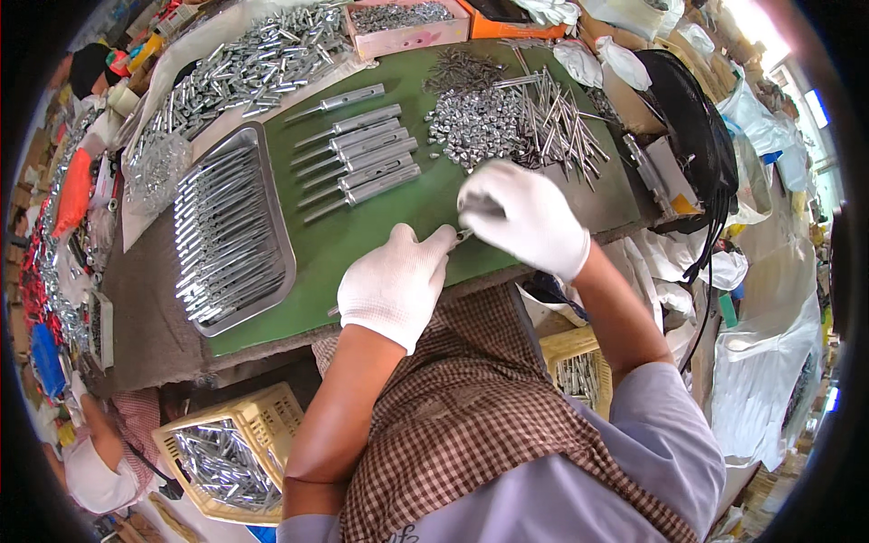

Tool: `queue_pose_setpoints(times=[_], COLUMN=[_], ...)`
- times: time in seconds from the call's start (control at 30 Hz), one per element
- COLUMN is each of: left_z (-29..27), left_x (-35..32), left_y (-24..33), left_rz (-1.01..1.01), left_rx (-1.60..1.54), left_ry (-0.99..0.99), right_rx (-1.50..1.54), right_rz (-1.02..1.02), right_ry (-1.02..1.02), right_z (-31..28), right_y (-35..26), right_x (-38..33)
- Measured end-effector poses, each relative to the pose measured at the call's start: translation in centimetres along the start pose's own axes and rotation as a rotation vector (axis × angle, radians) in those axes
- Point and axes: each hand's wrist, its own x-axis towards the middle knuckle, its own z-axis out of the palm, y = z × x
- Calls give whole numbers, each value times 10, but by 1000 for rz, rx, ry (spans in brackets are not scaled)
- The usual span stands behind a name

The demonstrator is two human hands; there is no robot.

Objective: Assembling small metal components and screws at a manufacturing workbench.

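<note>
My left hand [396,279], in a white knit glove, is closed around a slim metal piece. A bit of bright metal [464,235] shows past its fingertips, and a thin rod end [334,311] pokes out by the wrist. My right hand [525,215], gloved too, is curled just over that metal end; its fingers are blurred and whatever they pinch is hidden. Left of the hands, several slotted metal tubes with rods [380,181] lie in a slanting row on the green work mat [362,244]. Beyond my right hand are piled small silver nuts [475,127] and loose long rods [561,127].
A metal tray [288,258] full of tube-and-rod pieces sits at left. Behind are a heap of tubes [262,59] and a pink box [407,36]. Yellow crates [262,407] stand below the table edge. Black cables [720,181] hang at right. Another person's arm [101,434] shows lower left.
</note>
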Motion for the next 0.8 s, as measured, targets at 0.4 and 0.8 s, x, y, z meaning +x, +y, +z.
queue_pose_setpoints(times=[0.4,0.8], left_z=[4,7], left_x=[-5,-4], left_y=[6,5], left_rz=[-18,-38], left_rx=[4,-29], left_ry=[69,81], right_rx=[35,-326], right_rz=[36,261], right_ry=[170,159], right_z=[7,27], right_y=[0,13], right_x=[-12,12])
